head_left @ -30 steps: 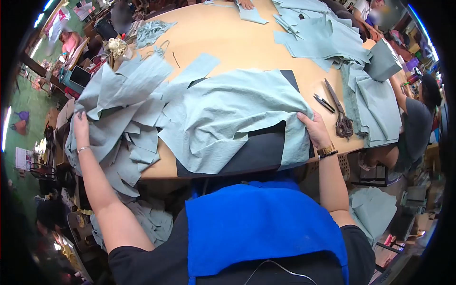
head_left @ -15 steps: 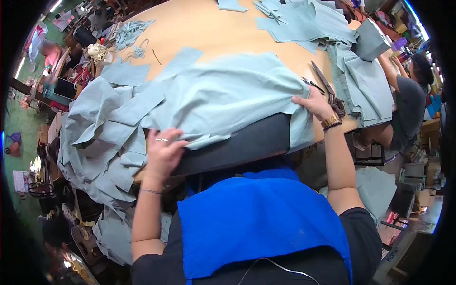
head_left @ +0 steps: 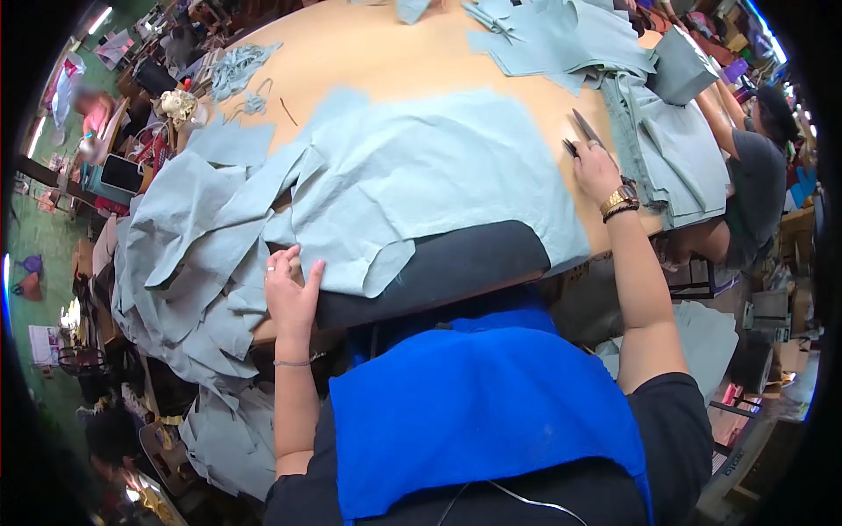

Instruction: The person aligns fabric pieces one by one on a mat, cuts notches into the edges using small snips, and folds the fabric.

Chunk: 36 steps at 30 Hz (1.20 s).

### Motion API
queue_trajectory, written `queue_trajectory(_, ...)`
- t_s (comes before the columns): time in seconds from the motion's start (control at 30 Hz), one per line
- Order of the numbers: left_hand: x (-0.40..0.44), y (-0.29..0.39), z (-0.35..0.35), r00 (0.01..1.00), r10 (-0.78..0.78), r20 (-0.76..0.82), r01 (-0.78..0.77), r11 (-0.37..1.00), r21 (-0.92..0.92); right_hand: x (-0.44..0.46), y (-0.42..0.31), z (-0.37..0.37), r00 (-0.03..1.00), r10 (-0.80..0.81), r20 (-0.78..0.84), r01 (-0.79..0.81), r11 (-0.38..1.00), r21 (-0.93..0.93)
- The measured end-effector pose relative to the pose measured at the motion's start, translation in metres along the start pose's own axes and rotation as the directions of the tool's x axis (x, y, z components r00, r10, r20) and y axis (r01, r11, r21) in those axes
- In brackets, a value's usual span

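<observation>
A large light grey-green fabric piece point(head_left: 438, 167) lies spread over the table and partly over a dark padded board point(head_left: 474, 259) at its near edge. My left hand point(head_left: 292, 294) rests at the fabric's near left corner, thumb apart from the other fingers, with nothing gripped. To the right of the fabric, my right hand point(head_left: 599, 174) is closed over small dark snips point(head_left: 570, 148), whose tips show past the fingers. Large scissors point(head_left: 585, 128) lie right beside it, their handles hidden under the hand.
A heap of crumpled fabric point(head_left: 184, 228) hangs over the table's left edge. Stacked fabric pieces point(head_left: 680, 158) lie at the right, with more cut pieces point(head_left: 561, 39) at the back. A co-worker point(head_left: 759, 175) sits on the right. Fabric strips point(head_left: 241, 70) lie at the far left.
My right hand has let go of the fabric and moved up onto the cutting tools. The left hand has released the near edge, which now lies flatter with a corner folded over.
</observation>
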State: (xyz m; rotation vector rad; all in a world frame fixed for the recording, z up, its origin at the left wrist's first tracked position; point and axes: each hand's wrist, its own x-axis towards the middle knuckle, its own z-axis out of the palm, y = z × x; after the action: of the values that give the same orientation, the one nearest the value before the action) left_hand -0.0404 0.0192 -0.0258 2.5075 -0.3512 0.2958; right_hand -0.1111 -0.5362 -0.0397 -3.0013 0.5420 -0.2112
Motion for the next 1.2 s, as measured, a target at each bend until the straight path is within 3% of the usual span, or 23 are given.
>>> queue_trajectory(0.03,0.001,0.002,-0.003,1.000,-0.027,0.010,0.027,1.000,-0.007,0.001,0.001,0.001,1.000,0.026,0.003,-0.026,0.999,-0.037)
queue_trajectory(0.13,0.004,0.005,-0.010,0.987,-0.142,0.080,0.140,0.990,0.027,0.002,-0.009,-0.007,0.969,0.086,-0.231,-0.021,0.963,0.268)
queue_trajectory(0.2,0.007,0.002,-0.015,0.962,-0.229,0.148,0.227,0.973,0.031,0.001,-0.046,-0.021,0.963,0.123,-0.240,0.022,0.852,0.524)
queue_trajectory(0.23,0.006,-0.009,-0.009,0.961,-0.236,0.145,0.249,0.965,-0.083,0.000,-0.070,-0.026,0.962,0.115,-0.248,0.074,0.765,0.639)
queue_trajectory(0.27,0.007,-0.002,-0.007,0.956,-0.269,0.119,0.294,0.843,-0.451,-0.006,-0.098,-0.037,0.986,0.031,-0.161,0.078,0.775,0.628)
queue_trajectory(0.3,0.004,0.011,0.000,0.944,-0.311,0.113,0.286,0.595,-0.751,-0.014,-0.125,-0.042,0.996,-0.055,-0.070,0.086,0.782,0.618)
queue_trajectory(0.33,0.000,0.023,0.005,0.927,-0.353,0.125,0.225,0.258,-0.940,-0.019,-0.146,-0.036,0.986,-0.154,-0.058,0.158,0.782,0.602)
queue_trajectory(0.37,-0.005,0.027,0.006,0.918,-0.327,0.223,0.323,0.293,-0.900,-0.022,-0.161,-0.023,0.967,-0.252,-0.046,0.238,0.820,0.520)
queue_trajectory(0.47,0.000,0.050,-0.007,0.888,0.037,0.458,0.307,0.694,-0.651,-0.014,-0.192,-0.008,0.948,-0.314,0.052,0.272,0.885,0.378)
queue_trajectory(0.57,0.014,0.019,0.006,0.880,-0.005,0.474,0.407,0.522,-0.750,0.025,-0.186,0.013,0.931,-0.358,-0.076,0.360,0.858,0.368)
queue_trajectory(0.6,0.022,0.030,0.006,0.906,-0.049,0.420,0.408,0.364,-0.837,0.039,-0.183,0.014,0.936,-0.343,-0.084,0.349,0.861,0.370)
queue_trajectory(0.67,0.034,0.015,0.018,0.834,-0.124,0.537,0.548,0.289,-0.785,0.059,-0.179,0.012,0.950,-0.296,-0.103,0.312,0.874,0.371)
queue_trajectory(0.73,0.035,0.026,0.028,0.809,-0.196,0.554,0.587,0.229,-0.776,0.066,-0.182,0.017,0.962,-0.227,-0.153,0.272,0.854,0.444)
queue_trajectory(0.77,0.036,0.023,0.033,0.815,-0.199,0.544,0.580,0.293,-0.760,0.069,-0.184,0.020,0.965,-0.194,-0.174,0.255,0.840,0.480)
queue_trajectory(0.83,0.035,0.024,0.034,0.844,-0.204,0.495,0.536,0.348,-0.769,0.047,-0.200,0.004,0.978,-0.179,0.107,-0.005,0.490,0.872)
queue_trajectory(0.87,0.032,0.023,0.036,0.854,-0.213,0.474,0.520,0.373,-0.769,0.026,-0.211,-0.006,0.943,-0.223,0.249,-0.187,0.263,0.946)
queue_trajectory(0.93,0.029,0.018,0.038,0.879,-0.173,0.444,0.477,0.319,-0.819,-0.018,-0.232,-0.017,0.789,-0.350,0.505,-0.553,-0.046,0.832)
queue_trajectory(1.0,0.028,0.015,0.038,0.885,-0.160,0.438,0.466,0.270,-0.843,-0.046,-0.243,-0.022,0.567,-0.554,0.609,-0.780,-0.123,0.614)
queue_trajectory(1.07,0.025,0.015,0.036,0.884,-0.161,0.439,0.467,0.291,-0.835,-0.062,-0.255,-0.018,0.465,-0.646,0.606,-0.856,-0.152,0.495)
queue_trajectory(1.2,0.023,0.020,0.034,0.903,-0.170,0.396,0.430,0.315,-0.846,-0.066,-0.265,-0.010,0.431,-0.671,0.603,-0.889,-0.199,0.413)
